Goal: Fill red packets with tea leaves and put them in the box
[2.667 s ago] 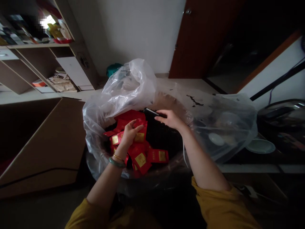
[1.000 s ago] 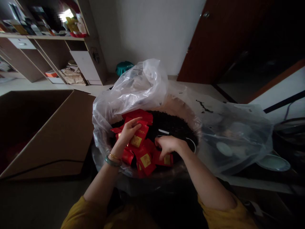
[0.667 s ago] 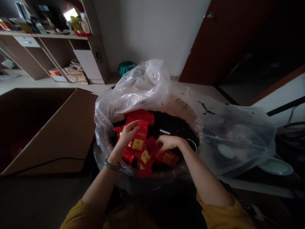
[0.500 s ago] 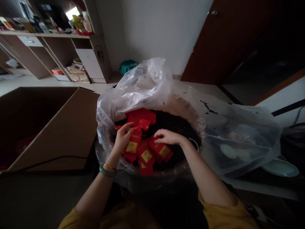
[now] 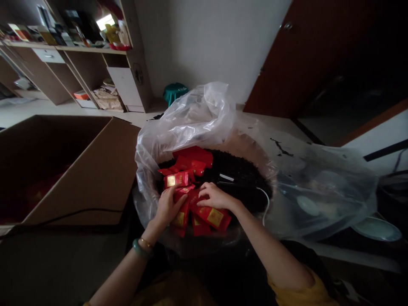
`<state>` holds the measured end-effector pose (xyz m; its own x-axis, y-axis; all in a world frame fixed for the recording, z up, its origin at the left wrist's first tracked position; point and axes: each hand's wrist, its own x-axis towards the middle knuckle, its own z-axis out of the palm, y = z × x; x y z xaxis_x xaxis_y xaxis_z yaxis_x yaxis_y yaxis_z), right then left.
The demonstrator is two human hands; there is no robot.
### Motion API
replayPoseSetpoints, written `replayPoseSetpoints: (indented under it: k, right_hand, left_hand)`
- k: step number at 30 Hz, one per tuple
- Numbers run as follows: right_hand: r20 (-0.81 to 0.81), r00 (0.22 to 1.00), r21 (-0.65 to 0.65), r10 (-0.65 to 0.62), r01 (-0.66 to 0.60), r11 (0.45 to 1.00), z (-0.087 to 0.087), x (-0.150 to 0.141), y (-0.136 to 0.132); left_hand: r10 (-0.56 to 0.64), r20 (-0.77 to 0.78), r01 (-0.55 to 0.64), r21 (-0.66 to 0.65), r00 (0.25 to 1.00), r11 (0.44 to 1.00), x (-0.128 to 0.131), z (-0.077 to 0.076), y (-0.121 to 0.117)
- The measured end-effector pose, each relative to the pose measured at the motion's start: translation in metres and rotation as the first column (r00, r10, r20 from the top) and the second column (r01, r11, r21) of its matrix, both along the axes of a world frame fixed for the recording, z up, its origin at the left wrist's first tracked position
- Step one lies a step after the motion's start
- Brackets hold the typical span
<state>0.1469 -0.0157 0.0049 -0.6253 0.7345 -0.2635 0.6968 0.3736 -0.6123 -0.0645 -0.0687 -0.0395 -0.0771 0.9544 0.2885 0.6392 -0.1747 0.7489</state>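
Several red packets (image 5: 193, 156) with gold labels lie heaped on dark, loose, leaf-like bits (image 5: 237, 163) in a round tub lined with a clear plastic bag (image 5: 191, 127). My left hand (image 5: 167, 207) rests on the left side of the heap, thumb apart from the fingers. Just beyond its fingertips lies a packet with a gold square (image 5: 177, 180). Over a red packet (image 5: 214, 217) at the near right, my right hand (image 5: 215, 196) has its fingers bent, the tips against it. A dark flat device (image 5: 229, 182) with a white cable (image 5: 265, 199) sits behind my right hand.
On the left stands an open cardboard box (image 5: 86, 182). Clear plastic sheeting (image 5: 331, 187) spreads at right, near a pale dish-like thing (image 5: 378, 228). Behind are a shelf unit (image 5: 127, 87), a green bag-like thing (image 5: 174, 91) and a brown door (image 5: 270, 63).
My left hand has moved nearer and its packet now lies crosswise beyond the fingertips. My right hand has come left and nearer, uncovering the dark device. The view has shifted slightly.
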Motion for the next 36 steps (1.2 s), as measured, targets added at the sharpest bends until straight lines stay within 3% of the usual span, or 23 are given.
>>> replayPoseSetpoints:
  k: [6, 10, 15, 19, 23, 29, 33, 36]
  right_hand:
    - [-0.035, 0.999, 0.090, -0.003, 0.006, 0.996, 0.003, 0.002, -0.014]
    - [-0.148, 0.989, 0.061, 0.022, -0.013, 0.998, -0.007, -0.001, -0.011]
    - [-0.250, 0.968, -0.002, -0.021, 0.021, 1.000, -0.015, -0.007, -0.010]
    - [-0.237, 0.971, 0.001, -0.020, 0.021, 1.000, -0.011, -0.012, -0.010]
    - [-0.220, 0.975, -0.100, -0.035, 0.013, 0.995, -0.005, -0.020, -0.007]
    - [-0.297, 0.930, -0.322, -0.215, 0.115, 0.940, -0.009, -0.017, 0.004]
    - [-0.394, 0.841, -0.299, -0.371, 0.264, 0.917, -0.015, -0.009, 0.008]
    - [-0.395, 0.787, -0.322, -0.474, 0.365, 0.874, -0.022, -0.009, 0.006]
  left_hand:
    - [-0.132, -0.071, 0.130, -0.031, 0.989, 0.991, -0.003, 0.006, 0.001]
    - [-0.253, -0.070, 0.249, -0.071, 0.965, 0.966, -0.006, 0.010, 0.008]
    - [-0.328, -0.128, 0.316, -0.105, 0.936, 0.943, -0.017, 0.011, 0.015]
    - [-0.470, -0.254, 0.420, -0.228, 0.845, 0.878, -0.028, 0.017, 0.019]
    - [-0.591, -0.279, 0.506, -0.322, 0.757, 0.800, -0.037, 0.029, 0.025]
    - [-0.682, -0.222, 0.548, -0.448, 0.697, 0.706, -0.046, 0.043, 0.036]
    - [-0.735, -0.045, 0.623, -0.498, 0.676, 0.603, -0.052, 0.045, 0.042]
    - [-0.736, 0.037, 0.667, -0.457, 0.676, 0.589, -0.052, 0.044, 0.042]
